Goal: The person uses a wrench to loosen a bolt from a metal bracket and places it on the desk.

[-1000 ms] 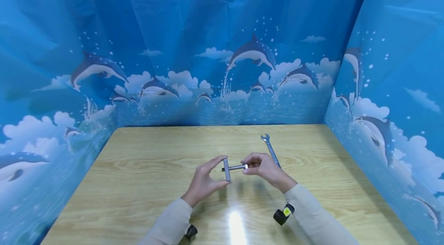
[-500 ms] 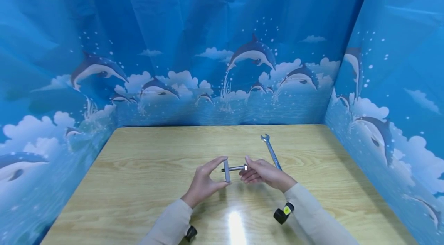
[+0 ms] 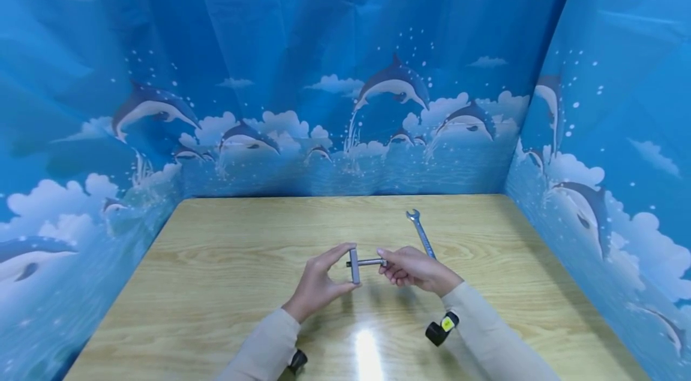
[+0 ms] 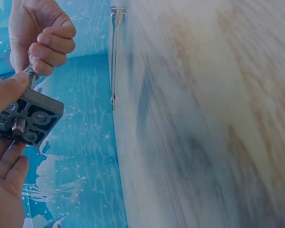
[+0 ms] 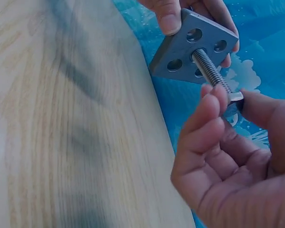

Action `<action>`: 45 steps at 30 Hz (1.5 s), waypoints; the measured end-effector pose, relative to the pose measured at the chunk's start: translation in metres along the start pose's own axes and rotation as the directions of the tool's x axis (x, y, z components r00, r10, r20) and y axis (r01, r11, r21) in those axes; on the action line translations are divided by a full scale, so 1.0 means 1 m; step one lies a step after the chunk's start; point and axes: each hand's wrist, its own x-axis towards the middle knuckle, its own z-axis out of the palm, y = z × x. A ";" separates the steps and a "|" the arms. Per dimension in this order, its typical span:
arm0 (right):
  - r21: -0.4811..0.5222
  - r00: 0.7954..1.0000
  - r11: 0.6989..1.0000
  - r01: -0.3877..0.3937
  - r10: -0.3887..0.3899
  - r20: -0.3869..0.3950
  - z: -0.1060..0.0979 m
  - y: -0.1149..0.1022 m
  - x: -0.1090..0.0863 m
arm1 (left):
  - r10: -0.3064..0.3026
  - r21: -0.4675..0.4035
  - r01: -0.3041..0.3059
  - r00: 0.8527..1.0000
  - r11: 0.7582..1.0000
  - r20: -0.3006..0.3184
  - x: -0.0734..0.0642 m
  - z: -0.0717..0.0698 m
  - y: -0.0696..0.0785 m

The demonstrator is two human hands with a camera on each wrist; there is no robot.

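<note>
My left hand (image 3: pixel 318 282) holds a grey square plate (image 3: pixel 354 266) by its edges, between thumb and fingers, above the table. The plate has several round holes on the face in the right wrist view and a recessed back in the left wrist view. Through its centre runs a threaded bolt (image 5: pixel 211 71), whose tip (image 4: pixel 19 126) sticks out at the back. My right hand (image 3: pixel 418 270) pinches the bolt's hex head (image 5: pixel 234 103) between thumb and index finger, its other fingers curled.
An open-ended wrench (image 3: pixel 422 234) lies on the wooden table (image 3: pixel 243 237), just beyond my right hand. A blue dolphin-print curtain (image 3: pixel 302 69) encloses the back and sides. A black wrist camera (image 3: pixel 441 329) sits by the right sleeve.
My right hand lets go of the bolt head, turns with its thumb upward, and pinches the head again. The left hand stays nearly still with the plate.
</note>
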 end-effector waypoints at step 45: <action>0.032 0.999 0.999 0.004 -0.006 0.040 -0.001 0.005 0.004 | -0.017 0.028 0.017 1.000 0.999 0.014 -0.001 -0.001 0.000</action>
